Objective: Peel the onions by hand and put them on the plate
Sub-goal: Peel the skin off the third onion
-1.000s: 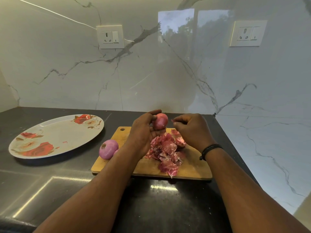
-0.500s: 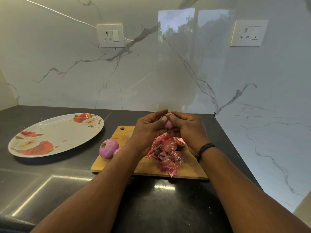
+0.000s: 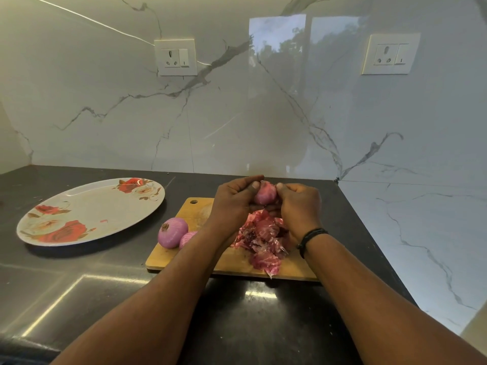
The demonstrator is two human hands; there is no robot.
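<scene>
1. Left hand (image 3: 234,200) & right hand (image 3: 299,206) are both gripping one small onion (image 3: 264,194) btwn them, fingers curled round it, above the far end of the cutting board (image 3: 184,255)
2. Pile of peels (image 3: 263,238) is lying on the board under the hands
3. Two peeled onions (image 3: 172,232) are sitting touching at the board's left edge, 2nd one partly hidden by the left forearm
4. Flowered plate (image 3: 87,214) is sitting on the counter (image 3: 79,299), left of the board, w/ no onion on it yet
</scene>
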